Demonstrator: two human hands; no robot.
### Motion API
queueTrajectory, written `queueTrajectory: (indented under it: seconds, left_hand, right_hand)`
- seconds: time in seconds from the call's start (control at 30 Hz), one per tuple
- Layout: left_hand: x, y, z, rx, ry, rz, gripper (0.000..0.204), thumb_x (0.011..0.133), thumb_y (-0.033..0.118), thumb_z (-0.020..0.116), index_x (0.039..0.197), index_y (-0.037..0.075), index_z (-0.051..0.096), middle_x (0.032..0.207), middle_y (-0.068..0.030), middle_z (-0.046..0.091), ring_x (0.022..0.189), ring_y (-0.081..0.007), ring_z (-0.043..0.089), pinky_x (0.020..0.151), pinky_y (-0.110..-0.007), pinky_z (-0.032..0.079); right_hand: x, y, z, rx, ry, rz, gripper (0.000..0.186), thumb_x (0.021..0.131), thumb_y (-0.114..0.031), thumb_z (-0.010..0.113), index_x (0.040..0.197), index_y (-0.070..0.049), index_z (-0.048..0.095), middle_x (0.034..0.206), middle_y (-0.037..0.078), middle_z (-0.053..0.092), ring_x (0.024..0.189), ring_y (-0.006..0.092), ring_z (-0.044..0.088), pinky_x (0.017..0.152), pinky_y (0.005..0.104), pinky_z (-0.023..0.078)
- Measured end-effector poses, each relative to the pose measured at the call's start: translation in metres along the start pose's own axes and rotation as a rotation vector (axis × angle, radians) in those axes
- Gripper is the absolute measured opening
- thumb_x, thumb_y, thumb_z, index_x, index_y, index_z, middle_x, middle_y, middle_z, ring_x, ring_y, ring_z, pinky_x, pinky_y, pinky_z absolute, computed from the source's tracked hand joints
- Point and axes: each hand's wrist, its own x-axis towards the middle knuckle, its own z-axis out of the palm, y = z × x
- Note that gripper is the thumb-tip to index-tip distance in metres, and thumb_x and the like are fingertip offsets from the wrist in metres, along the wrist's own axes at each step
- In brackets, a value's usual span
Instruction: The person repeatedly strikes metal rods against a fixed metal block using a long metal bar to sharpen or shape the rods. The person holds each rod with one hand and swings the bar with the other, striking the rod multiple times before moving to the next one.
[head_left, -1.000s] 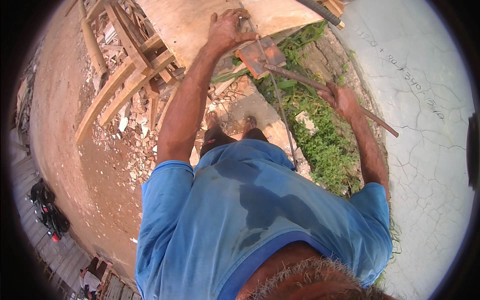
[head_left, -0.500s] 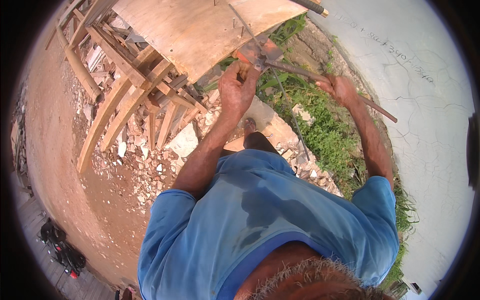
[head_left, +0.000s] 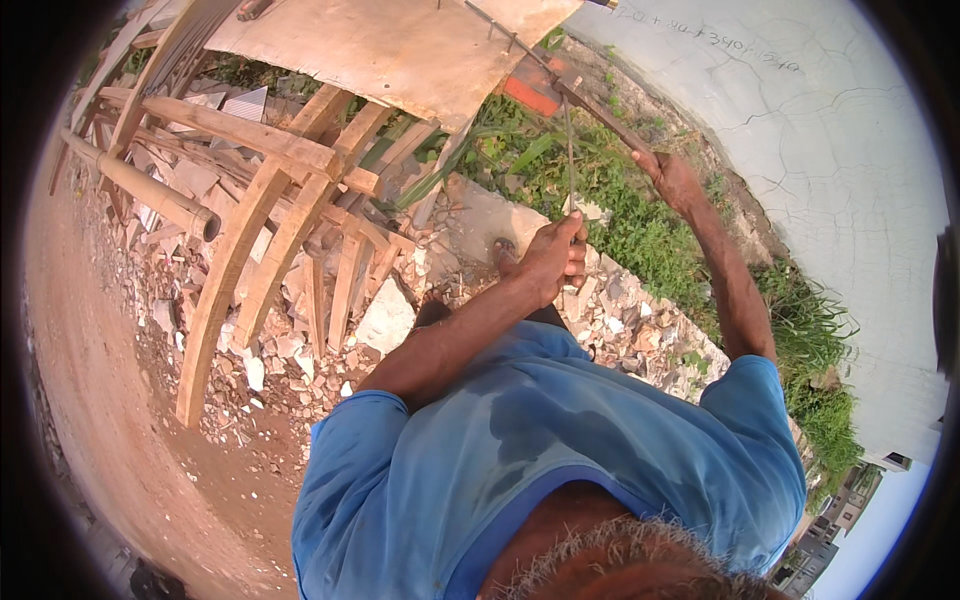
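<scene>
The left hand (head_left: 553, 258) is near the middle of the frame, and it is closed in a fist around the lower end of a thin rod (head_left: 570, 160). The rod goes up from this fist to the upper middle of the frame; there it meets the far end of a brown bar (head_left: 612, 122) and seems to turn toward the upper left, over the edge of a board (head_left: 390, 50). How the bar and the rod join is too small to tell.

The right hand (head_left: 677, 182) is at the upper right of the centre — its fingers are wrapped around the near end of the bar. Under the meeting place lies an orange block (head_left: 533, 90), just beside the corner of the board. A nail (head_left: 511, 42) stands up from the board, close to the rod.

At the left of the frame, wooden beams (head_left: 240, 270) lean over rubble (head_left: 290, 375), and a bamboo pole (head_left: 165, 195) lies near them. Green plants (head_left: 650, 245) grow between the person and a pale, cracked wall (head_left: 830, 170), which fills the right side. The person wears a blue shirt (head_left: 620, 420) — with a dark patch at the chest — in the lower middle.
</scene>
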Motion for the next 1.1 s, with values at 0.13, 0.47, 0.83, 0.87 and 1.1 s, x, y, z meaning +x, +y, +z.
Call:
queueTrajectory:
  seconds: [0.13, 0.47, 0.83, 0.87, 1.1]
  left_hand:
    - [-0.044, 0.060, -0.049, 0.253, -0.020, -0.061, 0.026, 0.104, 0.032, 0.047, 0.107, 0.008, 0.057, 0.065, 0.0093, 0.033, 0.052, -0.0038, 0.033, 0.049, -0.026, 0.033]
    - [-0.051, 0.077, -0.038, 0.371, -0.008, -0.063, 0.023, 0.103, 0.026, 0.046, 0.114, 0.009, 0.058, 0.066, 0.0060, 0.033, 0.053, -0.0063, 0.034, 0.050, -0.029, 0.044]
    - [-0.060, 0.114, -0.060, 0.478, -0.007, -0.021, 0.024, 0.102, 0.020, 0.049, 0.115, 0.004, 0.062, 0.065, 0.0071, 0.037, 0.049, -0.0046, 0.037, 0.045, -0.025, 0.045]
    - [-0.063, 0.127, -0.065, 0.546, -0.011, -0.024, 0.024, 0.102, 0.019, 0.049, 0.116, 0.004, 0.062, 0.065, 0.0069, 0.037, 0.049, -0.0047, 0.037, 0.046, -0.025, 0.045]
    - [-0.064, 0.162, -0.079, 0.795, -0.064, -0.012, 0.027, 0.102, 0.021, 0.049, 0.116, 0.002, 0.061, 0.064, 0.0068, 0.038, 0.049, -0.0070, 0.039, 0.054, -0.029, 0.048]
  right_hand:
    - [-0.037, -0.041, 0.023, 0.045, 0.084, 0.180, 0.079, 0.096, -0.072, 0.035, 0.075, -0.001, 0.062, 0.060, 0.012, 0.056, 0.057, 0.0265, 0.057, 0.057, 0.0500, 0.049]
    - [-0.100, -0.041, 0.006, 0.115, 0.065, 0.147, 0.073, 0.099, -0.065, 0.035, 0.110, 0.001, 0.064, 0.072, 0.017, 0.063, 0.068, 0.0314, 0.063, 0.066, 0.0489, 0.051]
    - [-0.152, -0.080, 0.026, -0.011, 0.197, 0.396, 0.067, 0.101, -0.060, 0.036, 0.099, -0.001, 0.068, 0.073, 0.021, 0.065, 0.071, 0.0368, 0.066, 0.067, 0.0506, 0.051]
    - [-0.156, -0.093, 0.031, 0.016, 0.198, 0.420, 0.067, 0.101, -0.060, 0.036, 0.100, -0.001, 0.068, 0.075, 0.022, 0.065, 0.072, 0.0372, 0.066, 0.069, 0.0511, 0.051]
    - [-0.163, -0.134, 0.056, 0.014, 0.280, 0.525, 0.070, 0.101, -0.061, 0.033, 0.100, 0.000, 0.068, 0.087, 0.023, 0.069, 0.087, 0.0403, 0.068, 0.077, 0.0531, 0.052]
